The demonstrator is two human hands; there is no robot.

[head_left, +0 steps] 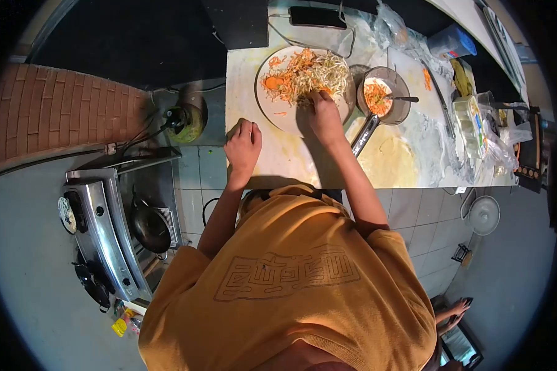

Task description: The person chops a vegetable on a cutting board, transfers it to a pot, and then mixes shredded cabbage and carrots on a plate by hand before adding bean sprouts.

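A large round plate [267, 112] on the counter holds shredded carrot and bean sprouts [328, 73]. My right hand [325, 117] reaches over the plate's lower right part, its fingertips pinched together at the food's edge; what they hold, if anything, is too small to name. Resting at the counter's left edge, beside the plate, my left hand [243, 145] has its fingers curled in, with no object visible in them. Right of the plate is a pan [401, 80] with a black handle, containing a white mixture with shredded carrot [376, 98] and a spoon [405, 99].
A phone [317, 18] with a cable lies at the counter's back. Plastic bags and a clear container [470, 127] stand at the right. A gas stove [102, 229] and a wok [150, 229] are at the left. Another person's hands [458, 310] show at lower right.
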